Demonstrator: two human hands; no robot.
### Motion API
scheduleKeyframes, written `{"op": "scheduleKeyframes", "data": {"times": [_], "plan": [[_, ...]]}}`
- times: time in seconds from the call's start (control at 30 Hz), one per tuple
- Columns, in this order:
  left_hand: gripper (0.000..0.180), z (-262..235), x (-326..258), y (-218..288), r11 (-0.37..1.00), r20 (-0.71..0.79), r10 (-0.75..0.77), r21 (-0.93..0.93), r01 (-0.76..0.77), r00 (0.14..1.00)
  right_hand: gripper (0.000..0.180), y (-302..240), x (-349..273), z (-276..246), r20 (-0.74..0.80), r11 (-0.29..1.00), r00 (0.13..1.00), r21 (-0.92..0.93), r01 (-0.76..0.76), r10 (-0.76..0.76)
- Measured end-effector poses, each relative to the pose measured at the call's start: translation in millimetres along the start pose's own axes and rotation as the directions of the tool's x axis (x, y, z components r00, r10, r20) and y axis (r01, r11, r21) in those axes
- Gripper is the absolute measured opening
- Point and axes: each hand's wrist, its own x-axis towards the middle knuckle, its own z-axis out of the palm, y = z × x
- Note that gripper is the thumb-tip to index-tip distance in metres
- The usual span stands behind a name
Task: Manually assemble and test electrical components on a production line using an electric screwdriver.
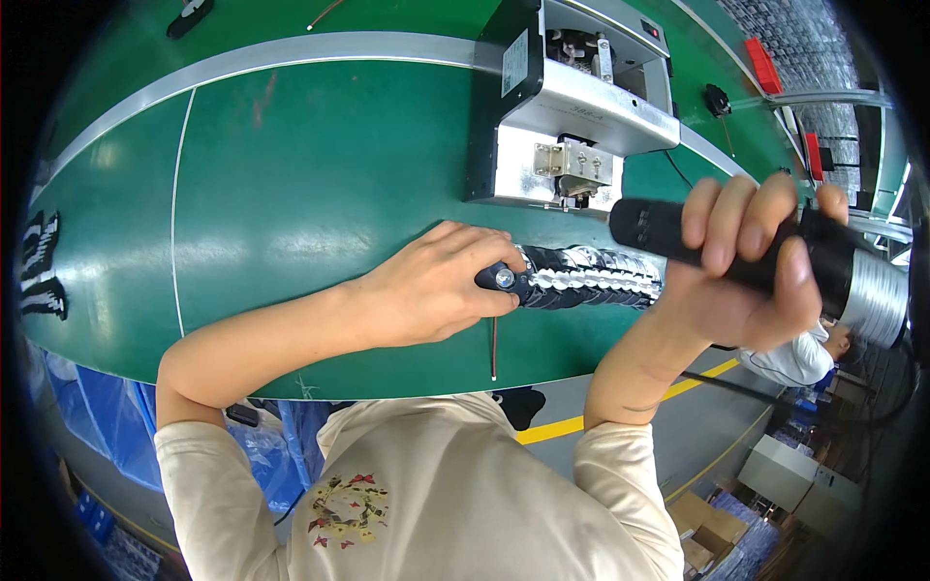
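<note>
My left hand [441, 281] lies on the table with its fingers and thumb closed around a small black part [503, 278] that has a shiny round spot on top. That part is at the left end of a row of stacked black and silver parts [591, 281]. A thin dark red wire [494, 349] runs from beside my fingertips toward the near table edge. Raised at the right, my right hand [751, 257] is wrapped around a thick black cylindrical corded tool [647, 227] with a ribbed silver end. The tool's black end points left, above the row's right part.
A grey and black bench machine [581, 116] stands behind the row on the green table [320, 194]. Black and white pieces [41, 266] lie at the far left. A dark cable [775, 395] loops at the right. Another person [799, 358] and cardboard boxes [712, 523] are beyond the table.
</note>
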Motion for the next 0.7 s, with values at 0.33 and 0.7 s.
{"op": "scheduleKeyframes", "data": {"times": [0.33,0.7], "plan": [[0.02,2,0,-1,1.0,0.005,0.017,0.013,-0.017,1.0,0.038,19,20,17,-0.151,0.989,0.985,-0.108,-0.102,0.085],[0.015,7,-6,-4,1.0,-0.029,-0.001,0.014,0.002,1.0,0.047,-6,-52,34,-0.046,0.989,0.987,0.011,-0.151,0.151]]}}
